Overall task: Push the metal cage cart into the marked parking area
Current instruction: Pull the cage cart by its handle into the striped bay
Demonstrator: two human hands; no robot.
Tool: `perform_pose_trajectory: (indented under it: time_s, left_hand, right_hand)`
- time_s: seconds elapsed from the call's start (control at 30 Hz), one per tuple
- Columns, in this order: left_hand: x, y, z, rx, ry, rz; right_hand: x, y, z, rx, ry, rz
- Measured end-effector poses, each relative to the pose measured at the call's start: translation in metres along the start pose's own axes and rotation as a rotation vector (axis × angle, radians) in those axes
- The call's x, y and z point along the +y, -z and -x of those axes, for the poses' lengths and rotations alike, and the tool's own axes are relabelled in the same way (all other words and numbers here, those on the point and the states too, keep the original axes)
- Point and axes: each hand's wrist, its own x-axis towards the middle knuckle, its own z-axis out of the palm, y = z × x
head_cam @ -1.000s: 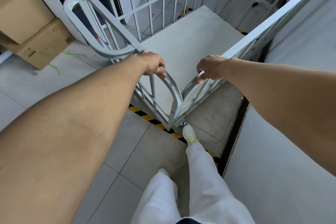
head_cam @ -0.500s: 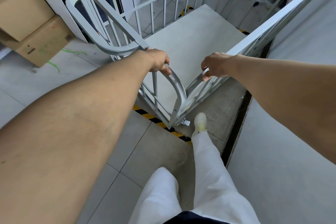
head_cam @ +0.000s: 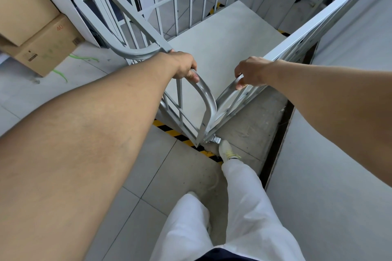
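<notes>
The metal cage cart [head_cam: 222, 34] stands directly ahead of the person, its grey floor panel and barred sides filling the upper centre. Its near corner sits over the yellow-and-black floor tape [head_cam: 176, 134]. Two stacked cardboard boxes [head_cam: 36, 27] rest on the tiled floor at the left, well apart from the cart. The left hand [head_cam: 183, 66] is clamped around the curved left rail. The right hand [head_cam: 251, 72] is clamped around the right rail. A white shoe [head_cam: 227, 150] stands just beside the corner caster [head_cam: 215, 140].
</notes>
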Motion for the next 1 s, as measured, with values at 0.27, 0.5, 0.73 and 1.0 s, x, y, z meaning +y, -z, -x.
perform_pose_trajectory:
  time_s: [0.27, 0.5, 0.73, 1.0]
  left_hand:
    - [-0.004, -0.002, 0.0, 0.02, -0.014, 0.007]
    - [-0.007, -0.004, -0.002, 0.029, -0.012, 0.024]
    - [-0.015, -0.003, -0.006, 0.036, 0.001, 0.02]
    - [-0.021, -0.006, -0.012, 0.052, -0.043, 0.0]
  right_hand:
    - [-0.004, 0.002, 0.003, -0.014, 0.007, 0.017]
    - [-0.006, 0.003, 0.003, -0.01, 0.019, 0.01]
    - [-0.009, 0.001, 0.0, 0.013, 0.013, -0.02]
    - [-0.01, 0.0, -0.001, 0.011, -0.006, -0.02]
